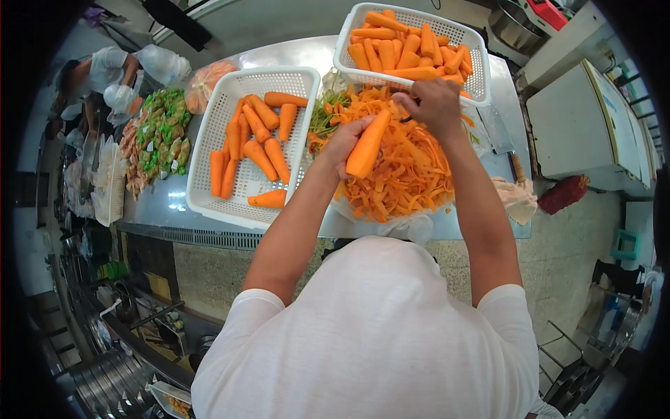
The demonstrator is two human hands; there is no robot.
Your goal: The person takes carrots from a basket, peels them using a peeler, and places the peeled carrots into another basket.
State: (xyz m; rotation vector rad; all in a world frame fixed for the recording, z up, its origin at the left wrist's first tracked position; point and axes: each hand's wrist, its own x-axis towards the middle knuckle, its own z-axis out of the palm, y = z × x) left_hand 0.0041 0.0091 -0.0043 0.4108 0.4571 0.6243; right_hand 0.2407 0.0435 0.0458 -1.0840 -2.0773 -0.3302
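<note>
Carrot (368,145) tilted in L grip (340,146).

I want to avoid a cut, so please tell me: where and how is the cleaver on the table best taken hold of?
Probably by its wooden handle, with the nearer right hand coming from above and from the near side. The handle points that way, ending close to the cloth, while the broad blade lies flat, farther away.
</note>
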